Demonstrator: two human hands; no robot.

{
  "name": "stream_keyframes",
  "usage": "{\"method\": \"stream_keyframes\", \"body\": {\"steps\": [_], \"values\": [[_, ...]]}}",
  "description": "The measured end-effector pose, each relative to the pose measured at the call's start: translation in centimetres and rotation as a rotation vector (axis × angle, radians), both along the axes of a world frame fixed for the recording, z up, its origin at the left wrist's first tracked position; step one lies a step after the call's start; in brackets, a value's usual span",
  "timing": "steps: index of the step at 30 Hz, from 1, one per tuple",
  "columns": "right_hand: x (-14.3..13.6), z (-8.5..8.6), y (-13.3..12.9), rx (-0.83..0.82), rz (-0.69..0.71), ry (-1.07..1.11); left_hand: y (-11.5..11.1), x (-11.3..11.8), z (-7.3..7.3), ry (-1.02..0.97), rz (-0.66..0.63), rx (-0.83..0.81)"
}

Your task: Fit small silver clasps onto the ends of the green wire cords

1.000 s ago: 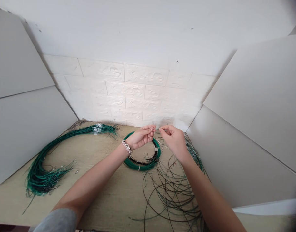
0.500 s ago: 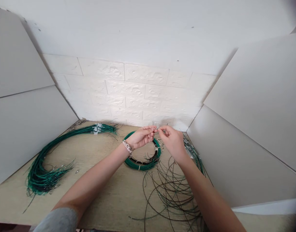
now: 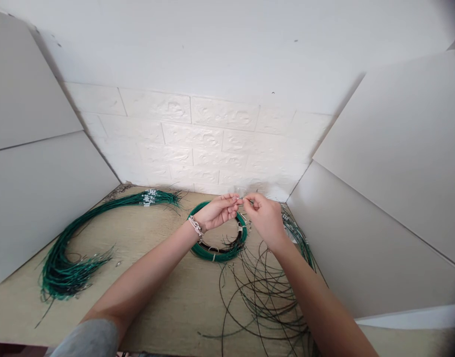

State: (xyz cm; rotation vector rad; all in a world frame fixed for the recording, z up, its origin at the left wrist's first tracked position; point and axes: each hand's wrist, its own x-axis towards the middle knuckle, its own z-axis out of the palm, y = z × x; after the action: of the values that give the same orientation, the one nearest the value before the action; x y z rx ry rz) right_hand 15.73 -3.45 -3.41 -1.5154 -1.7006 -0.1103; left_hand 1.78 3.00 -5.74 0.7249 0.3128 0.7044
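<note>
My left hand [image 3: 220, 209] is pinched closed, palm partly upward, at the back of the table; whatever sits between its fingertips is too small to make out. Fingertip to fingertip with it, my right hand [image 3: 263, 214] pinches what looks like the end of a thin green wire [image 3: 252, 202]. Below the hands lies a coil of green wire [image 3: 219, 258], tied at several places, with darker strands inside it. Loose dark wires [image 3: 264, 302] spread in wide loops under my right forearm.
On the left a curved bundle of green wires [image 3: 69, 243] carries white tags [image 3: 149, 197] near its far end. Another tagged bundle [image 3: 300, 238] lies behind my right forearm. Grey panels [image 3: 52, 198] flank the wooden table [image 3: 156, 297], and a white brick-patterned wall [image 3: 205, 134] closes the back.
Both hands keep their place, fingertips together. Only a very slight shift of the fingers and of the view shows; the wires on the table lie as before.
</note>
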Motion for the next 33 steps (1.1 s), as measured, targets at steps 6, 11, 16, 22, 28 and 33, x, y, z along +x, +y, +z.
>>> {"method": "stream_keyframes", "body": {"steps": [6, 11, 16, 22, 28, 33], "values": [[0.01, -0.31, 0.15, 0.019, -0.007, -0.027, 0.11, 0.16, -0.29, -0.025, 0.002, 0.022], [0.01, -0.29, 0.15, 0.013, -0.022, -0.046, 0.12, 0.23, -0.39, -0.019, 0.030, 0.034], [-0.11, -0.23, 0.04, 0.018, -0.021, -0.059, -0.01, 0.41, -0.36, -0.007, 0.051, 0.064], [-0.15, -0.28, 0.05, 0.038, -0.043, -0.064, -0.22, 0.50, -0.16, 0.027, 0.078, 0.079], [-0.15, -0.15, -0.04, 0.037, -0.053, -0.053, -0.31, 0.43, -0.02, 0.034, 0.073, 0.091], [-0.33, -0.38, 0.00, 0.012, -0.044, -0.067, -0.35, 0.57, -0.01, 0.023, 0.092, 0.066]]}}
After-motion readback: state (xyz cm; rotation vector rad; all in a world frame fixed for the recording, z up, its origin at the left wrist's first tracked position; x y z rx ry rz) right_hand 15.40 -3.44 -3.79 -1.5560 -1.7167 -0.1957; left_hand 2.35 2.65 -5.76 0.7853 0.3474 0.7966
